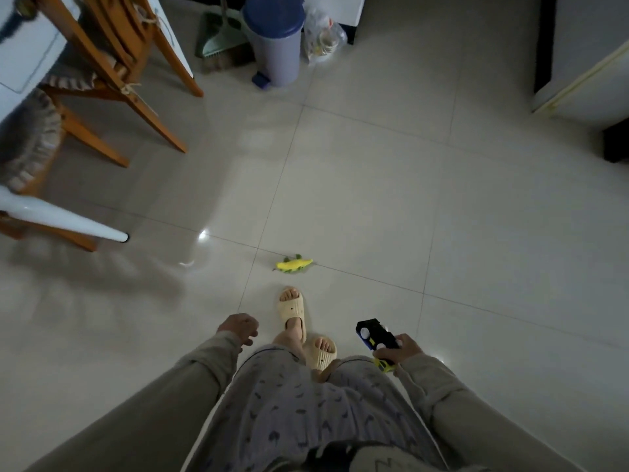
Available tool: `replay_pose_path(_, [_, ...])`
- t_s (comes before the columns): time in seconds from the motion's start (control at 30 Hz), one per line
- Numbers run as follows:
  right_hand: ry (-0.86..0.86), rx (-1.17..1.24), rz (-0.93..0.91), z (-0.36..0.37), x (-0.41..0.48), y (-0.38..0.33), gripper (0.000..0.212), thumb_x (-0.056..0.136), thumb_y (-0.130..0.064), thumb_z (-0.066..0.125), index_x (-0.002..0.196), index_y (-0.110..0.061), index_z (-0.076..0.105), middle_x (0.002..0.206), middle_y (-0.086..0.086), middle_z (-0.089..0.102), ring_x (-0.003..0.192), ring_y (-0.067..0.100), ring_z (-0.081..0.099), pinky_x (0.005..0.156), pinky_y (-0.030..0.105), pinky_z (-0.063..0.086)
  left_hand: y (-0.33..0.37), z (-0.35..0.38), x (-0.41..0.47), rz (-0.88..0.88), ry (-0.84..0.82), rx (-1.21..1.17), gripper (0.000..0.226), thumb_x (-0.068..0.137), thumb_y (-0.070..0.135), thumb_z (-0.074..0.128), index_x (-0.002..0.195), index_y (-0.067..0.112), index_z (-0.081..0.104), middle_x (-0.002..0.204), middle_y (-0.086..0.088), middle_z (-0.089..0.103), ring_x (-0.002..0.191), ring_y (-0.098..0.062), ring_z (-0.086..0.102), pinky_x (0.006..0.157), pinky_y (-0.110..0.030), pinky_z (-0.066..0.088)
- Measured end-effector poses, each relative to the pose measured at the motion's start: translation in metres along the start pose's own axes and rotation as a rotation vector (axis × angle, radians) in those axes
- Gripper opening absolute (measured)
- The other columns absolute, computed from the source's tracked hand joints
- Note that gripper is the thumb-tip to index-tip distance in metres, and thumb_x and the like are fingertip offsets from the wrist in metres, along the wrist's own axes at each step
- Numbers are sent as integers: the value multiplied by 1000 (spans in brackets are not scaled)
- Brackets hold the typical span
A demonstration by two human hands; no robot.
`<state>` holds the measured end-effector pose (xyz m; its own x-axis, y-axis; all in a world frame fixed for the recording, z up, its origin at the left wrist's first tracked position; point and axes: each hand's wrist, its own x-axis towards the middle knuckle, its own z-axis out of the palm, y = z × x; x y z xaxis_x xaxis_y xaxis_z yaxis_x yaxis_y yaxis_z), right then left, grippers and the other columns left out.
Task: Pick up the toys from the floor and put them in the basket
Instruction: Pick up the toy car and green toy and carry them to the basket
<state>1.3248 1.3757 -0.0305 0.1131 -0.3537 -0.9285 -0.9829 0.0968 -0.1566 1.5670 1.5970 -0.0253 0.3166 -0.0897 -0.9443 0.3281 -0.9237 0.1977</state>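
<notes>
So on my feed the right hand (403, 350) has its fingers wrapped around a toy vehicle (376, 337), black body with white wheels and a yellow end poking out under the palm. It's held out low at the person's side, off the floor, nose pointing forward and a bit left.

The other toy is a little yellow and green dinosaur (293, 264), lying flat on the tile floor (374, 199) right across a grout line. It's ahead of both hands, roughly between them but closer to the left one's side, and just past the toes of the leading slipper (292, 310).

Left hand (240, 328) carries nothing, fingers loosely curled in toward the palm, hanging out front at about the same level as the right. Both arms are in grey-beige sleeves, patterned trousers below.

Can't spot a basket anywhere from this view, so no idea where that sits.

Further out: well ahead of the left hand and off to its outer side there's a wooden chair (112, 76) with a frilly cushion, plus a white table leg (64, 218) slanting down to the floor. Far ahead, between the hands, stands a pedal bin (274, 46) with a blue lid, a broom and dustpan (221, 42) just to its left and a clear plastic bag (321, 37) just to its right. It's pretty dim overall.
</notes>
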Motion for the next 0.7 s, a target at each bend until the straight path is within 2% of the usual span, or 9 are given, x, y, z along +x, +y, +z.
replay_pose_path(0.13, [31,-13,13,-2,14,-22,26,77,-18,72,85,-7,49,78,6,50,75,18,48,68,25,32,48,-23,19,71,7,123,32,93,17,43,114,0,61,108,-17,67,84,-23,57,74,-29,44])
replay_pose_path(0.17, [31,3,12,-2,17,-27,29,77,-18,72,92,-7,50,83,8,54,80,19,48,70,25,32,57,-29,24,74,17,154,32,92,17,43,114,2,62,113,-17,68,83,-23,58,78,-31,47])
replay_pose_path(0.23, [47,32,24,-2,20,-36,46,76,-18,74,114,-6,51,107,15,59,95,23,54,75,26,35,70,-41,34,71,44,203,31,91,18,45,112,4,63,115,-16,69,83,-23,60,85,-33,51])
replay_pose_path(0.27, [60,41,30,-1,21,-41,56,75,-19,75,122,-3,48,118,16,59,105,26,56,77,28,37,74,-44,39,74,58,211,30,91,18,46,111,4,64,115,-16,69,83,-23,60,83,-32,50])
replay_pose_path(0.33, [64,43,36,1,28,-48,64,74,-19,76,128,0,46,125,18,58,114,29,56,80,30,39,80,-48,52,74,69,208,30,91,19,47,110,5,65,113,-15,70,82,-23,61,78,-30,48])
replay_pose_path(0.5, [-15,-17,68,6,61,-63,66,75,-20,76,129,1,45,108,11,53,111,27,56,77,27,35,85,-48,85,38,19,201,21,89,17,48,100,10,65,94,-11,66,79,-25,60,66,-24,42])
replay_pose_path(0.6, [-43,-80,106,2,89,-74,66,74,-22,76,129,0,45,123,17,57,113,30,55,84,34,42,84,-39,115,7,1,183,11,88,15,49,88,14,61,90,-12,64,77,-25,59,53,-21,41])
replay_pose_path(0.63, [-37,-85,112,0,101,-77,66,74,-22,76,128,0,46,124,19,57,114,32,55,87,36,43,84,-35,126,-8,-3,175,13,88,14,49,89,13,62,91,-14,65,78,-25,59,54,-23,44])
replay_pose_path(0.7, [-9,-57,107,-2,128,-86,65,73,-20,77,127,2,47,114,18,57,105,29,55,85,38,43,81,-26,151,-34,-5,162,22,87,14,49,99,8,66,102,-19,70,87,-28,65,73,-34,55])
